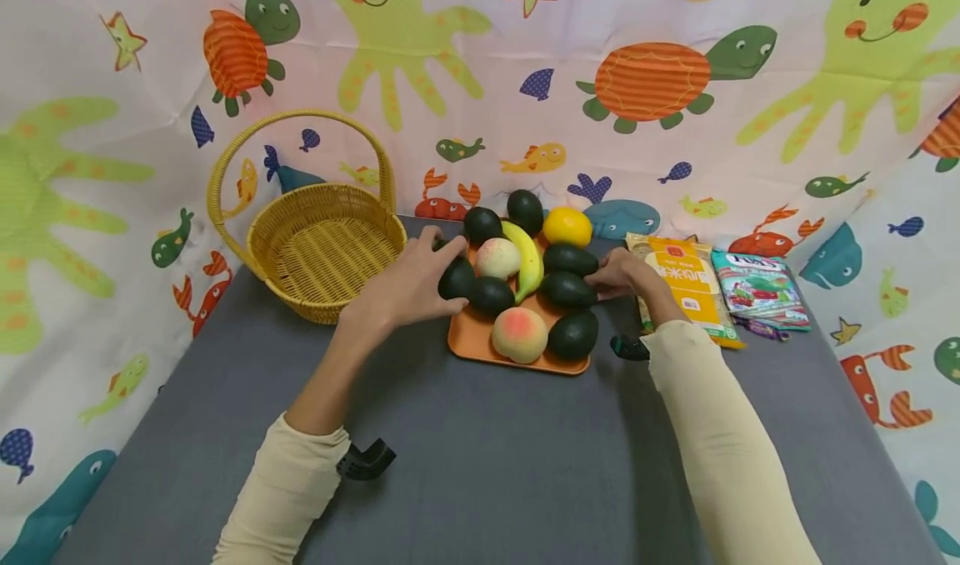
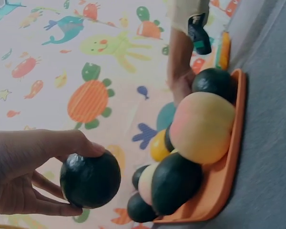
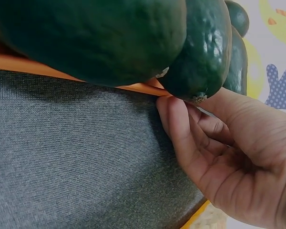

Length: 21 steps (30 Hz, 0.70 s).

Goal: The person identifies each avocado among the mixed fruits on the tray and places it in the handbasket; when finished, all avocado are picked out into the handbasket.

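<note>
Left hand [image 1: 405,286]: its thumb and fingers [image 2: 43,205] curl around one shiny, dark green, round avocado [image 1: 455,280] and hold it tight.
Held avocado: near the left side of a flat orange tray [image 1: 468,342]; in the left wrist view it is up and apart from the other fruit.
Right hand [image 1: 618,272]: its fingers [image 3: 178,121] are bent and touch the right edge of the tray. The thumb tip hides behind a dark green avocado [image 3: 200,52], so one cannot tell what they grip.
Orange tray: it sits on the grey counter [image 1: 487,457] between the two hands, full of fruit.
Fruit on the tray: six more dark green avocados, with three in a line down the right side; one curved yellow banana [image 1: 528,263]; one round yellow fruit [image 1: 567,227] at the back; one small pale pink peach [image 1: 498,258] left of the banana; one big pink and yellow peach [image 1: 519,335] at the front.
Basket: a round, tan, woven basket [image 1: 318,308] with a tall handle stands left of the tray.
Bags: a shiny yellow bag [image 1: 686,277] lies to the right of the tray, with a blue-green packet [image 1: 756,286] beside it.
Sleeves: cream cloth sleeves [image 1: 288,482] cover both arms.
Back: a white cloth [image 1: 465,65] with bright sea animals hangs behind.
</note>
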Available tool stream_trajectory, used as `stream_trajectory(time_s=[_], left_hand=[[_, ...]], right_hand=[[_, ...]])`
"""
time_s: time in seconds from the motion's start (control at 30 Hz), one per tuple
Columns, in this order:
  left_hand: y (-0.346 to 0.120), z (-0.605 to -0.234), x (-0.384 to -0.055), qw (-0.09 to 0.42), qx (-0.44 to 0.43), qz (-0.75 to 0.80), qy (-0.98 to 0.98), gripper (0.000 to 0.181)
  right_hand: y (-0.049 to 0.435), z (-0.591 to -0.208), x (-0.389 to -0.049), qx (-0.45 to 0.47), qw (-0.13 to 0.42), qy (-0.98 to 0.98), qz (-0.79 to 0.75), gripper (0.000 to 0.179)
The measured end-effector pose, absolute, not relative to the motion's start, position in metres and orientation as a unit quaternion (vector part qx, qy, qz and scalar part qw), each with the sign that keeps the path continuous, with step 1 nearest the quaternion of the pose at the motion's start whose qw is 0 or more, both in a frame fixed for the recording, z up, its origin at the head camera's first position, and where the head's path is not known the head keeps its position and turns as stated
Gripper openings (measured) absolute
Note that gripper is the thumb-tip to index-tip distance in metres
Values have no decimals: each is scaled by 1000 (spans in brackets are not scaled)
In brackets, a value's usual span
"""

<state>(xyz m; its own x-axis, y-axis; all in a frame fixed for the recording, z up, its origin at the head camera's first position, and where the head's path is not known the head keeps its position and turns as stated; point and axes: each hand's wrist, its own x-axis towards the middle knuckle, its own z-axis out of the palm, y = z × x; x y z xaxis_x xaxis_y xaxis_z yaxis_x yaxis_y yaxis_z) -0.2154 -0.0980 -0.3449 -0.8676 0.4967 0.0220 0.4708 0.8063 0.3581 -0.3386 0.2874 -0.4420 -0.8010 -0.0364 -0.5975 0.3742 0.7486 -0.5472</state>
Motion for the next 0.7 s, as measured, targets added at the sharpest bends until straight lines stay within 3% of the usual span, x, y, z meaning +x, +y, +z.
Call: stream_trajectory(time_s=[0.5,0.7], left_hand=[[-157,-317,-249,7,186,223,957,71],[-197,-306,-265,11,156,216,964,79]], right_hand=[[291,-439,-335,90,288,881,-365,29],[287,-442,-335,101,297,869,-384,19]])
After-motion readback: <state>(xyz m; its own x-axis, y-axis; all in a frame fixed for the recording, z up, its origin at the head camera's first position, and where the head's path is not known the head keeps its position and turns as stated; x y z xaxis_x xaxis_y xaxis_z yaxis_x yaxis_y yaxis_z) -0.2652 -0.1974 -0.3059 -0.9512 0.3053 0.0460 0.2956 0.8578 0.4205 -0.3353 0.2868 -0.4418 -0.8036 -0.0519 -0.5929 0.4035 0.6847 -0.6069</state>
